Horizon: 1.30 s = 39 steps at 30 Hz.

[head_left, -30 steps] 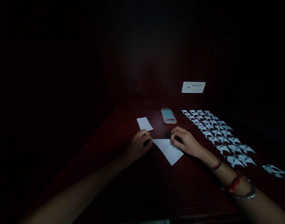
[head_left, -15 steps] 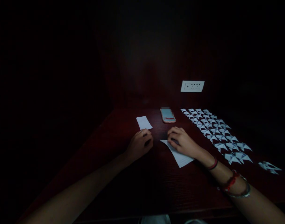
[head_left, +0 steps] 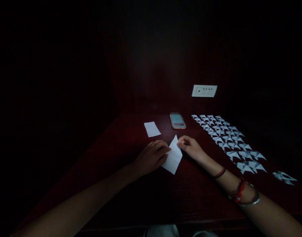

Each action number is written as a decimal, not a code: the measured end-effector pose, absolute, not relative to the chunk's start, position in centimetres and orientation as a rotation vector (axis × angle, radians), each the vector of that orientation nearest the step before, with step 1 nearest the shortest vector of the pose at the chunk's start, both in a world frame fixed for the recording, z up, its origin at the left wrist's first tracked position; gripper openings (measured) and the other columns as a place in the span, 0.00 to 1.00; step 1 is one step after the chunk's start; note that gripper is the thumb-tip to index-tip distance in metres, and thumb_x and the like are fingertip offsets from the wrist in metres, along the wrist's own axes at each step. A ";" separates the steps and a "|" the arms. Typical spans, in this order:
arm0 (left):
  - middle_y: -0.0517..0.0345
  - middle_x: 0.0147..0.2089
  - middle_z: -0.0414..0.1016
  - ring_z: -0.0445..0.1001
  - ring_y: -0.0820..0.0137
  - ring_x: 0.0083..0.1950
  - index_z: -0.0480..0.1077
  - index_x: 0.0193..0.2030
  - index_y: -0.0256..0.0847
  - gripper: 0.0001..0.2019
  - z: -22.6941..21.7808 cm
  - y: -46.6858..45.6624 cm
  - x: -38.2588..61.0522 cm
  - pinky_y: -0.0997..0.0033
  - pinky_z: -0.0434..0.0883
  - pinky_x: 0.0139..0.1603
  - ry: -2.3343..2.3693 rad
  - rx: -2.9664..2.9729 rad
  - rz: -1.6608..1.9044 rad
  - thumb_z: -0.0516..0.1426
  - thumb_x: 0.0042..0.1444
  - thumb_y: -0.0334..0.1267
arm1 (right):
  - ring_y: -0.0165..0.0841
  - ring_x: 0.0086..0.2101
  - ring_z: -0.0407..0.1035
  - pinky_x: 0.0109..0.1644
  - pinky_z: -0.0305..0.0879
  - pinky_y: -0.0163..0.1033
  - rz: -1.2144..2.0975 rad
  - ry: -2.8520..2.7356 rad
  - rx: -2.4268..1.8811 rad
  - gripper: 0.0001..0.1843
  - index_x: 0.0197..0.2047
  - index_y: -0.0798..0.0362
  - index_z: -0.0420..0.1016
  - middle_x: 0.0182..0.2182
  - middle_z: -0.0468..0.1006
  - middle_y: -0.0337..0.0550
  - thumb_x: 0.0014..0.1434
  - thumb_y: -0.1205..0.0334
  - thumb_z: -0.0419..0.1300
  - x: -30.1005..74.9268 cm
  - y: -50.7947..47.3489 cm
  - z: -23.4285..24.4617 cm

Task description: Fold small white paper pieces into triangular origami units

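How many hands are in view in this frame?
2: left hand at the left side of the white paper, right hand at its upper right edge. No others show.

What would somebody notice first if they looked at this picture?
Probably the rows of folded white paper shapes along the right side of the dark red table. Next, the white sheet in the middle, between the left hand and right hand. Then the pale socket plate on the dark wall behind.
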<state>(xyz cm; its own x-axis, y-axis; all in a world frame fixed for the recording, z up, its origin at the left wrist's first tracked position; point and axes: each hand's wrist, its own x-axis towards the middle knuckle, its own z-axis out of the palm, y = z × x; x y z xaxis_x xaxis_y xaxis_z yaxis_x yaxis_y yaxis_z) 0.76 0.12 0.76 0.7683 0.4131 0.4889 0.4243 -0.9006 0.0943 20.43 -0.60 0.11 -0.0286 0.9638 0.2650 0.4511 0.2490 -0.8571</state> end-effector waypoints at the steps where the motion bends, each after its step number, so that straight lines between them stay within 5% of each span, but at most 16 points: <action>1: 0.55 0.47 0.61 0.58 0.66 0.50 0.59 0.49 0.43 0.14 0.6 0.0 0.8 0.62 0.58 0.47 -0.634 -2.950 -0.739 0.47 0.55 0.34 | 0.25 0.22 0.58 0.27 0.56 0.31 0.702 -1.661 -1.346 0.03 0.25 0.55 0.62 0.20 0.64 0.35 0.45 0.64 0.52 20.4 -0.6 0.0; 4: 0.54 0.52 0.58 0.52 0.63 0.55 0.56 0.53 0.43 0.17 -0.4 0.1 0.9 0.60 0.56 0.50 -0.533 -2.975 -0.577 0.48 0.55 0.38 | 0.25 0.24 0.61 0.29 0.58 0.32 0.674 -1.767 -1.352 0.03 0.27 0.55 0.63 0.23 0.67 0.36 0.44 0.67 0.53 20.7 -0.4 -0.2; 9: 0.59 0.52 0.60 0.52 0.64 0.56 0.57 0.52 0.49 0.16 -1.6 0.9 0.4 0.60 0.56 0.51 -0.580 -3.010 -0.487 0.47 0.56 0.36 | 0.24 0.23 0.61 0.29 0.59 0.32 0.637 -1.904 -1.319 0.17 0.40 0.54 0.65 0.24 0.69 0.36 0.43 0.71 0.55 21.4 0.1 -0.4; 16: 0.60 0.56 0.56 0.48 0.62 0.58 0.55 0.53 0.49 0.25 -1.4 1.4 -0.5 0.57 0.54 0.52 -0.599 -3.018 -0.393 0.50 0.49 0.23 | 0.26 0.30 0.64 0.35 0.61 0.34 0.450 -2.196 -1.174 0.11 0.35 0.54 0.72 0.31 0.73 0.40 0.48 0.72 0.53 21.8 -0.3 0.4; 29: 0.59 0.54 0.59 0.52 0.64 0.57 0.57 0.51 0.47 0.20 -1.8 2.1 -0.3 0.59 0.55 0.52 -0.578 -3.041 -0.477 0.50 0.51 0.26 | 0.28 0.37 0.66 0.42 0.62 0.35 0.256 -2.601 -0.887 0.14 0.39 0.54 0.72 0.36 0.72 0.43 0.52 0.73 0.50 22.1 -0.7 1.0; 39: 0.58 0.59 0.51 0.46 0.64 0.59 0.46 0.57 0.47 0.30 -2.3 2.0 -0.1 0.58 0.55 0.53 -0.584 -3.050 -0.422 0.47 0.49 0.20 | 0.28 0.37 0.66 0.42 0.62 0.36 0.244 -2.639 -0.856 0.14 0.39 0.54 0.72 0.37 0.72 0.43 0.52 0.73 0.49 22.2 -0.7 1.1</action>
